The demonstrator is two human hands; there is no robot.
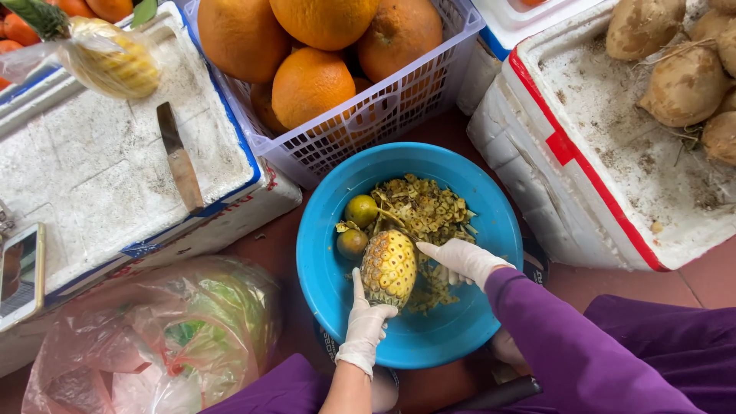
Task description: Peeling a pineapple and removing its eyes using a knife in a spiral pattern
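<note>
A peeled yellow pineapple (389,266) stands over a blue plastic basin (330,253). My left hand (365,322), in a white glove, holds it from below. From the right, my gloved right hand (462,259) presses a thin blade against the fruit's side; the blade is mostly hidden. Pineapple peelings (429,211) and two small green-yellow fruits (360,209) lie in the basin behind it.
A white basket of oranges (368,115) stands behind the basin. Left is a foam box (92,176) with a knife (180,161), a bagged pineapple (111,57) and a phone (19,276). Right is a foam box of brown tubers (682,80). A plastic bag (169,337) lies lower left.
</note>
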